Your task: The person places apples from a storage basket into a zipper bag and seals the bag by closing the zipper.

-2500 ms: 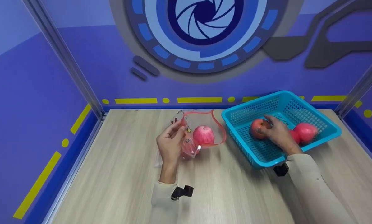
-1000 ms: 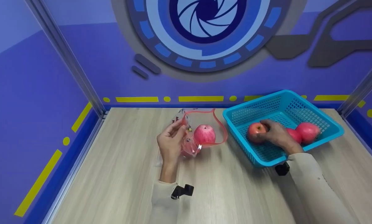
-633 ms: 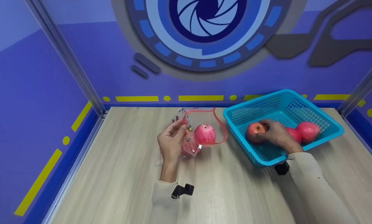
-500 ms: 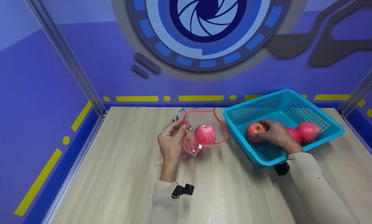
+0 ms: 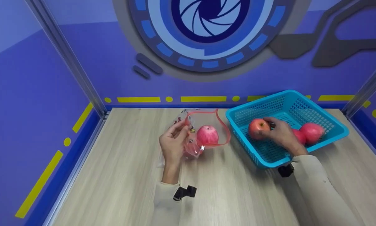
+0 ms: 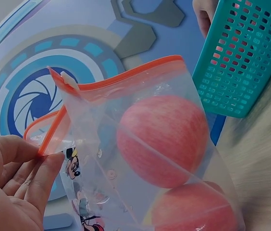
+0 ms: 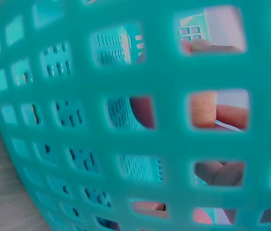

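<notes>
"Around the right hand (image 5: 282, 133)?"
"A slotted turquoise basket (image 5: 263, 108); by the left hand (image 5: 172, 142), a clear bag (image 6: 94, 115), its orange edge (image 6: 135, 73) pinched in those fingers"
"Fruit?"
"Two pink-streaked apples (image 6: 164, 139) in the bag; one red-yellow apple (image 5: 257, 128) gripped in the right hand"
"Printing?"
"A cartoon mouse (image 6: 73, 166), beside the left hand"

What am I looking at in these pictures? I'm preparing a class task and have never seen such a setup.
No machine here: these are a person's bare left hand and right hand. A head-worn camera looks down; each wrist camera looks at that hand's work, the right one through the holes of a blue basket. The basket and a clear bag sit on the table. The left hand pinches the bag's edge; two apples show inside. The right hand has its grip on another apple in the basket, near more red fruit.
</notes>
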Available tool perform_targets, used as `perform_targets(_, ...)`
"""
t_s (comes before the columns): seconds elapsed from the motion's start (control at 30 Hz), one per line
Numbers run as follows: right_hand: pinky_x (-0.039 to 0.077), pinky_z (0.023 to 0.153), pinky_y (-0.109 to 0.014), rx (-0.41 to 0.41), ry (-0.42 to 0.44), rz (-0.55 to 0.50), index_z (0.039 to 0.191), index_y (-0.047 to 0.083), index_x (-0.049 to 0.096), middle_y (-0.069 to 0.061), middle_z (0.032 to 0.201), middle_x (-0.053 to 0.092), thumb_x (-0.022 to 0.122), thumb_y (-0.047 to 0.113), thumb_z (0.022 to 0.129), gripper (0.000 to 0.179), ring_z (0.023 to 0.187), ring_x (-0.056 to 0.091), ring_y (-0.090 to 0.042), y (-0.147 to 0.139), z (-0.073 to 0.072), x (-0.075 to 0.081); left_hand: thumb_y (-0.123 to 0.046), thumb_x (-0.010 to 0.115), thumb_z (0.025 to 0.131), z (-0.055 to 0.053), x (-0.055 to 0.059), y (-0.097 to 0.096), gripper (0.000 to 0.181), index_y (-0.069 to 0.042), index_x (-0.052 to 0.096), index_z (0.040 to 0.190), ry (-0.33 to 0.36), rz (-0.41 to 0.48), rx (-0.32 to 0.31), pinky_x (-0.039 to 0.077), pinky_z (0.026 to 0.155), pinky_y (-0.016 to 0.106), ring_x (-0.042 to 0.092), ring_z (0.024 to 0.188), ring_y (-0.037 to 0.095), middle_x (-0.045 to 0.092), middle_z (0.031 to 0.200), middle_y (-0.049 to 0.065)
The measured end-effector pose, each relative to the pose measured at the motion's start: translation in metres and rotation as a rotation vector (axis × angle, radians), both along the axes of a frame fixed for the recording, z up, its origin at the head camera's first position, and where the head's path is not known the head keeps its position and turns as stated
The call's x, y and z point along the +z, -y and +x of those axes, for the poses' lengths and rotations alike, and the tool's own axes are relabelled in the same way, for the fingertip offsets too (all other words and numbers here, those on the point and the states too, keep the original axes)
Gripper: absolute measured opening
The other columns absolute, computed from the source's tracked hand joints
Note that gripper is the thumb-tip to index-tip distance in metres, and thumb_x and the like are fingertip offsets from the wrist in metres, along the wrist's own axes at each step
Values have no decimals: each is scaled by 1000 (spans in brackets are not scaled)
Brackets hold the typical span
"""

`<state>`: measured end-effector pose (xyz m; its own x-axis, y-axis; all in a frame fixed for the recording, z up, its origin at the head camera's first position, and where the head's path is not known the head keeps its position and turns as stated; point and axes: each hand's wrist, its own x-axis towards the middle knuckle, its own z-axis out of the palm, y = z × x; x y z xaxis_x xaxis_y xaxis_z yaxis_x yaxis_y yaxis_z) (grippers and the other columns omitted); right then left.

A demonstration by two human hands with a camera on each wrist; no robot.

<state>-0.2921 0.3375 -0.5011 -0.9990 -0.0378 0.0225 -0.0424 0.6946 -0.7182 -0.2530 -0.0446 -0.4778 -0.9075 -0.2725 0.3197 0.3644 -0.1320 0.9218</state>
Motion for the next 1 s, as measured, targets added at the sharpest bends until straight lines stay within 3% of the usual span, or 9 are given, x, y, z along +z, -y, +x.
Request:
perform_targets(0.2,54,102,-59,-17,-143,-85,155,-4,47,-30,150,54,82,34,97,78,137,53,-48,0,5,2,0,77,96,1,1,0,23,4,77,120,-4,1,-3,64,81,30,75,93,29,78,106,17)
perform_targets(0.3,58,99,-36,-44,-234,-119,154,-3,49,-27,148,57,83,32,96,76,135,57,-43,4,7,3,2,77,96,0,1,0,23,5,77,119,-6,3,-4,64,80,30,75,93,29,78,104,17)
perform_targets(0.43,50,89,-9,-63,-301,-181,155,-1,51,-23,149,58,84,31,95,75,134,58,-39,13,11,7,2,77,96,0,0,0,23,4,77,119,-2,-1,-2,64,81,30,75,93,29,78,105,17)
perform_targets(0.7,52,90,-11,-49,-364,-304,157,2,49,-19,151,57,86,20,93,75,133,60,-38,40,23,24,0,77,97,0,0,0,24,3,77,121,12,4,-5,64,79,31,75,94,27,77,107,16)
perform_targets(1.0,52,97,-15,4,-470,-346,152,3,55,-11,148,61,88,12,90,71,129,63,-27,78,39,38,-1,76,97,1,1,0,23,2,78,120,16,-8,-2,64,78,31,75,92,26,78,105,15)
